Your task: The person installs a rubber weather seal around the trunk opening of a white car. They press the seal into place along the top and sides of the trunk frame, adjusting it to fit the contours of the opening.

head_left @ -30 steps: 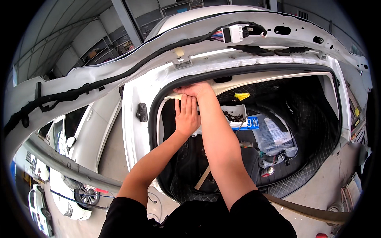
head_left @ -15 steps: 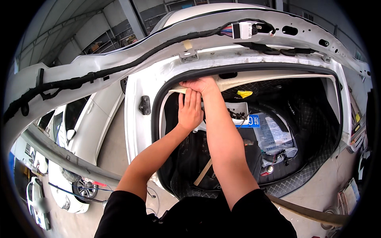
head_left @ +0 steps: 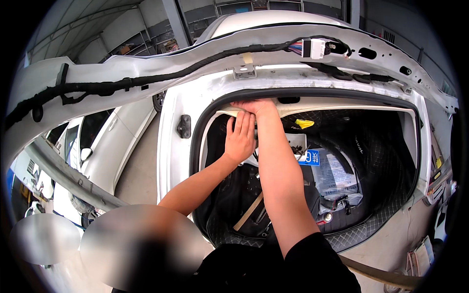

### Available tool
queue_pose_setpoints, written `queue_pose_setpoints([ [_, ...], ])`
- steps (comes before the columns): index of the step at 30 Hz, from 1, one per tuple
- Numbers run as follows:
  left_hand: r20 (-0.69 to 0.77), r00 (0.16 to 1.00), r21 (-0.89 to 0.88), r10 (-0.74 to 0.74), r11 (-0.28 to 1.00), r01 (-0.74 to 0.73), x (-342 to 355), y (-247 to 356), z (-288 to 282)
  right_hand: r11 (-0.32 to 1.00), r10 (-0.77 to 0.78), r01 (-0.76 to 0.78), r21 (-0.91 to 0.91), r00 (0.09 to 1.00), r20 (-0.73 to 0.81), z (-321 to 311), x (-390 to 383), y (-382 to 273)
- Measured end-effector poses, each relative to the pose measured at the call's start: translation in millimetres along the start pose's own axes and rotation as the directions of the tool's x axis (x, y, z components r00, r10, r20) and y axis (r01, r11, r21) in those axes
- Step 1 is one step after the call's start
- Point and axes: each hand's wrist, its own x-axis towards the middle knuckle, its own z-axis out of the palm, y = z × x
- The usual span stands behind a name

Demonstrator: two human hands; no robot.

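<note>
One cream trim panel lines the upper edge of the car's boot opening, just inside one black rubber seal. The person's two hands work at its upper-left part. The left hand has its fingers stretched out, tips against the trim; the right hand is tucked at the seal, its fingertips hidden, so their grip cannot be told. The work looks partway: the trim is up, but whether that corner is seated cannot be seen. Below lie one white box of small dark pieces too tiny to count, one blue plate, one yellow item and one wooden strip. Overhead, one bare black harness crosses the tailgate.
</note>
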Motion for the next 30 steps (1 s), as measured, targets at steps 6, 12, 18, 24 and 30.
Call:
queue_pose_setpoints([
  [6, -0.039, 0.999, -0.008, -0.001, 1.0, 0.001, 0, -3, 5, 0.997, 0.08, -0.081, 0.019, 0.997, 0.014, -11, 12, -1],
  [12, -0.006, 1.0, -0.018, -0.014, 1.0, 0.014, -3, -3, 6, 0.994, 0.08, -0.076, 0.076, 0.995, -0.051, -8, 8, 0],
  [18, -0.056, 0.998, -0.012, -0.004, 1.0, 0.004, 1, -4, 5, 0.997, 0.076, -0.076, -0.002, 0.995, 0.059, -12, 8, -2],
  [24, -0.051, 0.999, 0.003, -0.004, 1.0, 0.004, -1, -2, 4, 0.998, 0.049, -0.046, 0.043, 0.997, -0.063, 4, -1, 1],
  [30, -0.052, 0.999, -0.005, 0.002, 1.0, -0.003, -2, -6, 8, 0.999, -0.031, 0.031, -0.042, 0.999, -0.003, -6, 6, 5],
])
